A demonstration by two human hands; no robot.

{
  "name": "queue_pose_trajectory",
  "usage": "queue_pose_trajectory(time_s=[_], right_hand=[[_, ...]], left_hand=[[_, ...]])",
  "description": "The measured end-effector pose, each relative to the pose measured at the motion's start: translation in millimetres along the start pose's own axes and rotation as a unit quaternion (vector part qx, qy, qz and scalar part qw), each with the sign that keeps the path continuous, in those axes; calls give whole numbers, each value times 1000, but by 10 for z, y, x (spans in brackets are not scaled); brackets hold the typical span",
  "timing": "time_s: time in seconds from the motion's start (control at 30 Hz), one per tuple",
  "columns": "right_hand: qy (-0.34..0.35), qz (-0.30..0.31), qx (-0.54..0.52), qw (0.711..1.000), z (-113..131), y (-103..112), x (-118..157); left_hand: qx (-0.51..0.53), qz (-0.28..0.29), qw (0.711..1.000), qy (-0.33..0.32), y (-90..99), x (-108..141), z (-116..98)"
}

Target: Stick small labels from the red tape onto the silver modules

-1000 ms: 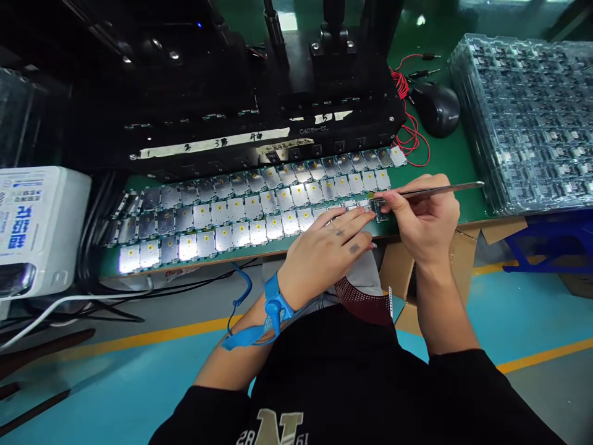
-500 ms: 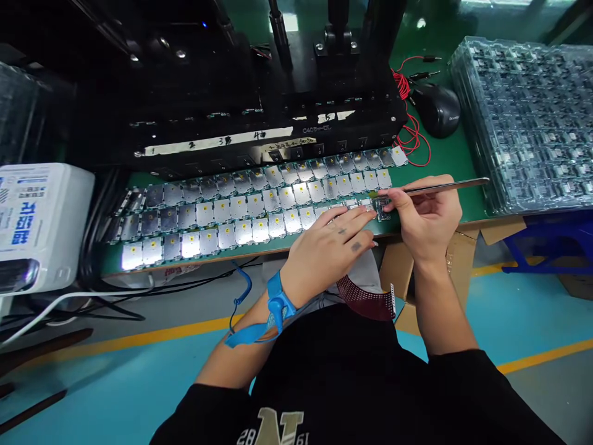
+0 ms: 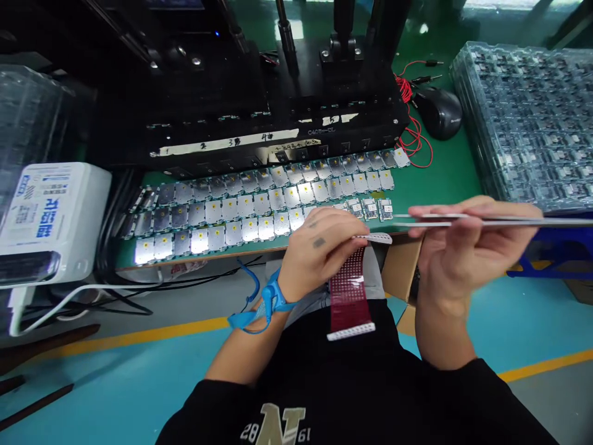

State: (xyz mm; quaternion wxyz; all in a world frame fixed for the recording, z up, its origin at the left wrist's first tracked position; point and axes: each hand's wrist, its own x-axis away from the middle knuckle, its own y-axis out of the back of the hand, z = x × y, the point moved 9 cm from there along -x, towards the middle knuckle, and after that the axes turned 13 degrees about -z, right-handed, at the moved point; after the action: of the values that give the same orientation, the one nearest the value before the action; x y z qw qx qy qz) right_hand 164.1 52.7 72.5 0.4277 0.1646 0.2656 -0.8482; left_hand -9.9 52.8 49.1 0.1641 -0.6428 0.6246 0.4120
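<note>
My left hand (image 3: 319, 244), with a blue strap at its wrist, is closed on a dark red perforated strip (image 3: 349, 293) with white edges; the strip hangs over my lap. My right hand (image 3: 467, 241) holds long metal tweezers (image 3: 500, 221), their tips apart and pointing left. Just left of the tips, small circuit boards (image 3: 385, 209) lie on the green table with their white-labelled components up. Rows of silver boards with yellow dots (image 3: 250, 229) stretch leftward along the table, partly hidden by my left hand.
Behind the rows stands a black machine (image 3: 241, 145) with switches. A mouse (image 3: 438, 112), red wires (image 3: 419, 145) and stacked clear trays of parts (image 3: 532, 123) are at the right. At the left are a white device (image 3: 55, 216) and cables. An open cardboard box (image 3: 401, 266) sits below the table edge.
My left hand has drawn back from the small boards and now grips the red strip, raised at one end. My right hand has moved right and nearer, with the tweezers now pointing left.
</note>
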Motion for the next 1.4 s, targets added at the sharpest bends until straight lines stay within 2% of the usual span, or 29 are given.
queue_pose_trajectory(time_s=[0.1, 0.27, 0.5, 0.67, 0.97, 1.03, 1.1, 1.23, 1.3, 1.4], right_hand=[[16, 11, -11, 1000, 160, -64, 146], [-7, 28, -33, 999, 63, -166, 284], [-28, 32, -8, 999, 1, -185, 286], [-28, 44, -28, 998, -5, -207, 273], [-75, 52, -7, 996, -118, -179, 261], [-83, 44, 4, 996, -192, -126, 158], [-83, 30, 36, 995, -314, -45, -10], [-92, 53, 118, 987, -676, 51, -327], [-104, 71, 134, 983, -830, 76, -391], [-117, 74, 135, 981, -926, 120, -393]], left_hand=[[29, -60, 998, 23, 110, 13, 32], [45, -101, 994, 19, 181, 45, 39], [43, -104, 993, 20, 194, 49, 46], [36, -97, 994, 18, 188, 42, 42], [27, -85, 996, 24, 186, 53, 57], [21, -63, 998, 21, 176, 37, 37], [-10, -6, 1000, 1, 94, 13, -23], [-89, 123, 985, -83, -224, 15, -180], [-105, 160, 975, -111, -388, 42, -212], [-134, 194, 963, -127, -574, 97, -185]])
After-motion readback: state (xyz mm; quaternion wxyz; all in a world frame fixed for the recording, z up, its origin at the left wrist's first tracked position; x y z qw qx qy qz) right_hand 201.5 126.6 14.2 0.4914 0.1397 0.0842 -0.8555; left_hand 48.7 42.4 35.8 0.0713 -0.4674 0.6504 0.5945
